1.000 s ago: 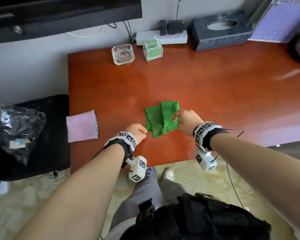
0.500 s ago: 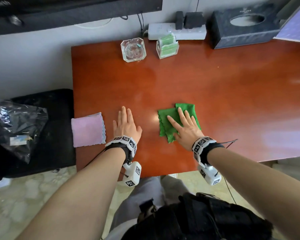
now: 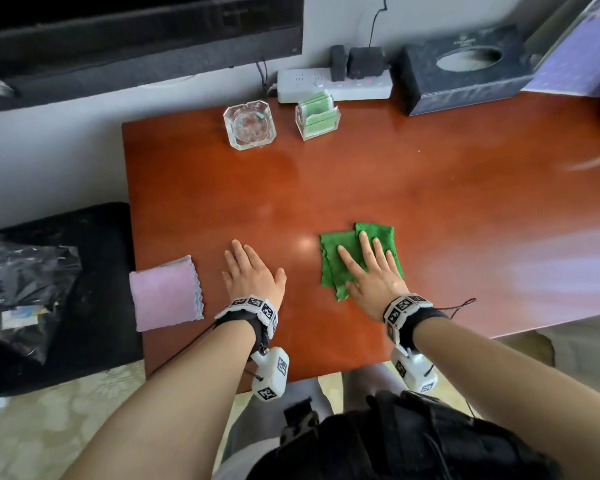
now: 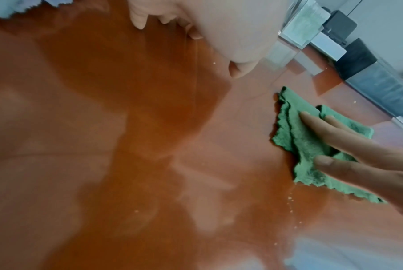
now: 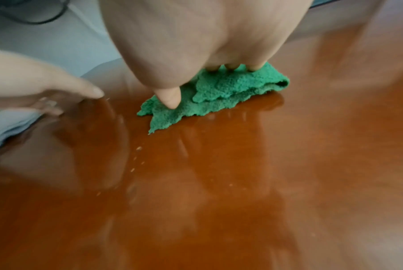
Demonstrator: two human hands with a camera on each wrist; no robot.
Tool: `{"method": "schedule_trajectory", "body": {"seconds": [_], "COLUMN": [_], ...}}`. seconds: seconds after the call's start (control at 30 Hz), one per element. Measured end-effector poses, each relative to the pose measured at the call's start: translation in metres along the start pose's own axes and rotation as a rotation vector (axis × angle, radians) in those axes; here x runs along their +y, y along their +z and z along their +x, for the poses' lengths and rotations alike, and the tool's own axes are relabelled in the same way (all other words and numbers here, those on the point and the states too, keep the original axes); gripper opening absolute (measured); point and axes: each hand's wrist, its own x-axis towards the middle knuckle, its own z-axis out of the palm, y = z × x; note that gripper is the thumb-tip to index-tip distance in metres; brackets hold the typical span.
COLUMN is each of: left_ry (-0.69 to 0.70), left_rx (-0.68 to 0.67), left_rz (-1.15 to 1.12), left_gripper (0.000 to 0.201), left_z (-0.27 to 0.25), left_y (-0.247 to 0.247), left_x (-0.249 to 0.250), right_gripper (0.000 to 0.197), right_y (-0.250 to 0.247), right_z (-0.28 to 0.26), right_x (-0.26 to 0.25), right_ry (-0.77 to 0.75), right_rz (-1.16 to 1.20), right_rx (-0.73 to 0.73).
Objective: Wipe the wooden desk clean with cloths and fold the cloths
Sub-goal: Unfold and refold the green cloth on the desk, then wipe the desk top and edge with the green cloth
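A: Status — right hand (image 3: 373,277) flat, fingers straight, pressing the green cloth (image 3: 333,263) onto the bench (image 3: 430,188) near its front edge. Left hand (image 3: 252,275) spread wide, palm down on bare wood, holding nothing. Pink cloth (image 3: 165,294) lies folded at the bench's left edge.

B: Risks?

A: The green cloth is loosely layered — a push could bunch it or slide it from under the fingers. Crumbs (image 5: 138,155) near it may scatter rather than collect.
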Motion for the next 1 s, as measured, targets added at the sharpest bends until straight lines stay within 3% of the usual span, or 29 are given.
{"method": "schedule_trajectory", "body": {"seconds": [0.2,0.37,0.5,0.73,0.87,1.0], "left_ry": [-0.059,-0.119,0.018,0.355,0.276,0.304], "left_rx": [0.050,0.099,0.113,-0.064,-0.117,-0.155], "left_rz": [0.000,-0.052,-0.008,0.131,0.168,0.262], "left_gripper": [0.086,0.081,0.080,0.075,0.081,0.081], "left_z": [0.002,0.003,-0.004,-0.034,-0.040,-0.038], "left_y": [0.003,-0.002,0.003,0.039,0.052,0.046], "left_x": [0.008,0.030,0.087,0.220,0.251,0.247], "right_gripper": [0.072,0.072,0.072,0.071,0.071,0.070], "right_y": [-0.009,-0.012,-0.016,-0.017,-0.019,-0.020], "right_z": [0.001,-0.001,-0.009,-0.029,-0.045,-0.061], "right_x": [0.075,0.142,0.173,0.234,0.284,0.320], "right_ry": [0.227,0.249,0.194,0.162,0.306,0.434], "right_rz": [0.050,0.033,0.007,0.009,0.066,0.111], "right_rx": [0.054,0.069,0.055,0.023,0.025,-0.001]}}
